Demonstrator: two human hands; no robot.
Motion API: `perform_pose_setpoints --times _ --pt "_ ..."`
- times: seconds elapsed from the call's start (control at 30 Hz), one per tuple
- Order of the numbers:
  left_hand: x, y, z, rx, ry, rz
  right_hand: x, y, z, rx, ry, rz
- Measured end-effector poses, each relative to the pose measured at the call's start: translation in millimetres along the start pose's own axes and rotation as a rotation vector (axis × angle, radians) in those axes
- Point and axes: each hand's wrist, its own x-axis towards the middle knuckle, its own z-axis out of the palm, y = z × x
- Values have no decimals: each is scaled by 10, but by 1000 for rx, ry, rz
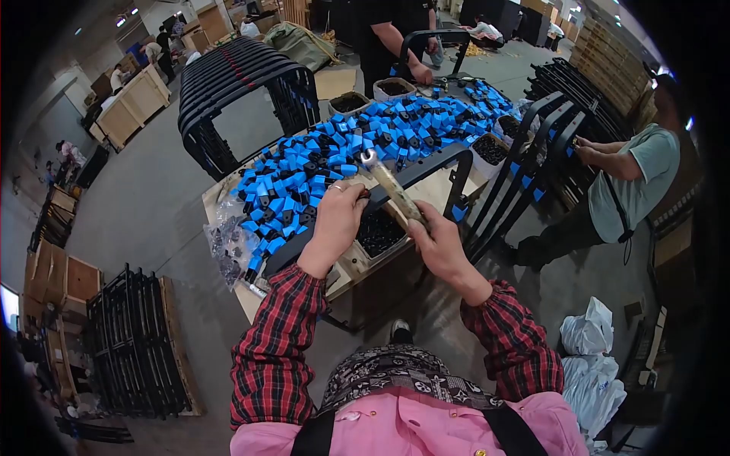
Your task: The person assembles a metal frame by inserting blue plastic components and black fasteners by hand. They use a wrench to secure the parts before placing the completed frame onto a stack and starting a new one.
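Note:
My right hand (443,243) is wrapped round the tape-covered handle of an open-end wrench (390,185), its metal jaw pointing up and away from me. My left hand (334,224) is closed just left of the wrench, over a black tubular frame (426,169) lying across the table. Its fingertips pinch a small dark piece that I cannot make out. Beyond both hands spreads a big heap of blue and black plastic caps (304,171). Under the frame, between my hands, stands a bin of small black parts (380,234).
The wooden table (346,285) has a plastic bag (230,247) at its left. More bins (490,150) stand around the heap. Bent black frames (236,83) are stacked behind left; others (525,159) lean at right. One co-worker (635,167) works at right, another (388,45) across the table.

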Motion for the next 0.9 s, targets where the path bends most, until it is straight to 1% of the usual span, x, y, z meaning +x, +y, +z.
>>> perform_pose_setpoints --times 0.07,0.1,0.13,0.23,0.27,0.3,0.33,0.37,0.47,0.53,0.57,0.6,0.63,0.67,0.7,0.77,0.8,0.87,0.9 --pt "-13 16 13 -16 44 -25 89 -37 69 -149 -30 -82" --pt "-31 10 17 -51 64 -70 129 27 129 -157 2 -117" --pt "-22 8 10 -84 82 -114 161 62 161 -162 8 -125" --pt "25 -5 -31 -75 46 -84 206 102 258 -232 20 -81" --pt "37 -7 -48 -73 46 -85 217 103 284 -195 68 -108" --pt "48 11 -70 -47 -6 -112 221 84 306 -157 114 -132" --pt "35 23 -76 -24 -62 -141 233 56 320 -157 111 -127" --pt "16 15 -73 -24 -66 -144 282 7 327 -113 116 -135" --pt "13 -23 -81 30 -64 -76 548 -22 414 -5 121 -155" --pt "17 -48 -101 -70 -44 -18 711 -8 463 64 122 -163" --pt "28 -70 -131 -68 -49 -18 770 1 488 24 51 -145" --pt "61 -81 -185 -123 -111 -33 808 -28 505 -16 -23 -128" --pt "89 -93 -222 -180 -171 -51 835 -51 497 -14 -27 -124" --pt "106 -112 -234 -197 -188 -48 854 -77 468 23 -98 -33" --pt "97 -98 -246 -200 -187 -56 858 -100 452 59 -167 58" --pt "99 -43 -245 -239 -133 -149 871 -61 458 71 -169 65" --pt "82 -29 -229 -240 -129 -156 874 -60 467 88 -168 70" --pt "28 -20 -203 -197 -32 -106 867 -66 466 95 -182 100" --pt "5 -27 -189 -200 -40 -112 856 -82 453 97 -192 129"
